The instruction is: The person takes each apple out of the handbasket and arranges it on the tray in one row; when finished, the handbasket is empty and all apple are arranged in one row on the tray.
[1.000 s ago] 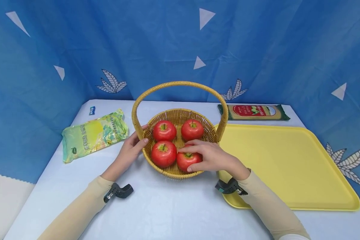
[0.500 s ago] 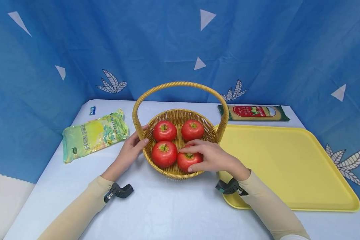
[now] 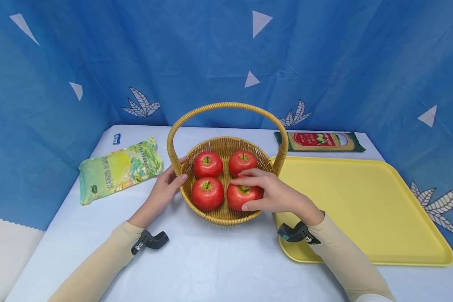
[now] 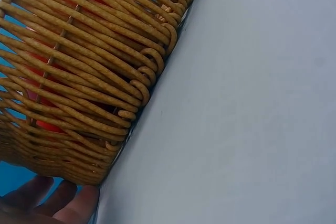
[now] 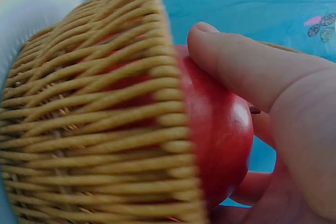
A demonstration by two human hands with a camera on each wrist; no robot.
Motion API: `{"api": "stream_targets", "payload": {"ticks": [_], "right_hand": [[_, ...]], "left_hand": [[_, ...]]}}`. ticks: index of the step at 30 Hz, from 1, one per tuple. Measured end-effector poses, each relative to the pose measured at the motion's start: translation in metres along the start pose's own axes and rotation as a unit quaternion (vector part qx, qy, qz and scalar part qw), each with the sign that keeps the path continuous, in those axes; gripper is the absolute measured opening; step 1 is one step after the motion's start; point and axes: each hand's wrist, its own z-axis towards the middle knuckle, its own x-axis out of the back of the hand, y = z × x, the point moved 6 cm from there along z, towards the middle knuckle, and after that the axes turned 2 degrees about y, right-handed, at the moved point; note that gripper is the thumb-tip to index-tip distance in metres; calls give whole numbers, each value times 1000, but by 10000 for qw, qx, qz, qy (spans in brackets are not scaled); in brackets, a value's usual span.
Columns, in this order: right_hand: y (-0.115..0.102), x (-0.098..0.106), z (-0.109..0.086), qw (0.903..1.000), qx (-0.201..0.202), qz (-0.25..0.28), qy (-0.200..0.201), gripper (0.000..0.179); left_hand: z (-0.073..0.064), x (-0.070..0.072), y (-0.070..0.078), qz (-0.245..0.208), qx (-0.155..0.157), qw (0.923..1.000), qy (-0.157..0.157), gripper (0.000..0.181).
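A wicker basket [image 3: 226, 221] with a tall arched handle stands mid-table and contains several red apples. My left hand [image 3: 165, 187] holds the basket's left side, thumb over the rim by the handle's foot and fingers along the outer wall. In the left wrist view its fingertips [image 4: 79, 205] lie against the woven wall [image 4: 79, 77]. My right hand [image 3: 269, 191] grips the front right apple [image 3: 238, 197], thumb in front and fingers over the far side. The right wrist view has this apple [image 5: 218, 129] at the basket's rim. Three other apples, such as the front left one [image 3: 207, 194], lie beside it.
A yellow tray [image 3: 358, 205] lies right of the basket, its left edge close to it. Behind the tray is a long green-ended food packet [image 3: 321, 141]. On the left are a green and yellow bag [image 3: 118, 170] and a small blue wrapped piece [image 3: 116, 139].
My right hand has shifted slightly right and up with the front right apple, widening the gap to the front left apple. The left hand and basket stay in place.
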Motion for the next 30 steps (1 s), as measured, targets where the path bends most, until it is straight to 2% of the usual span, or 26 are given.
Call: {"api": "stream_targets", "payload": {"ticks": [10, 20, 25, 30], "right_hand": [[-12, 40, -25, 9996, 36, 158, 215, 60], [-9, 76, -58, 9991, 72, 117, 411, 59], [-3, 89, -70, 9983, -57, 116, 574, 60], [15, 97, -79, 9961, -416, 146, 765, 59]], "left_hand": [[1, 0, 0, -37, 9, 10000, -19, 54], [0, 0, 0, -18, 20, 10000, -13, 54], [0, -1, -1, -105, 38, 9999, -9, 54], [1, -1, -2, -132, 43, 9999, -2, 54]]}}
